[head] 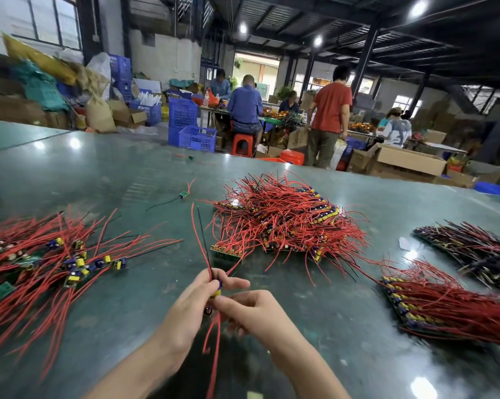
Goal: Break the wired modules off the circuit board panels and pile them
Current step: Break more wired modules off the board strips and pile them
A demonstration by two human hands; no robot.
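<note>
Low in the middle of the head view, my left hand [197, 300] and my right hand [248, 312] pinch a small piece of circuit board [216, 290] with yellow and blue parts between them. Red and black wires [201, 240] rise from it and more red wires hang below. At the left lies a loose pile of broken-off wired modules [56, 260]. A heap of board panels with red wires [283, 223] sits straight ahead. More panels [444, 306] lie at the right.
The table top [99, 174] is dark green and glossy. A darker panel stack [479, 249] lies far right. Two stray modules [183, 194] lie further back. Beyond the table, several people work among blue crates [185, 125] and cardboard boxes [410, 159].
</note>
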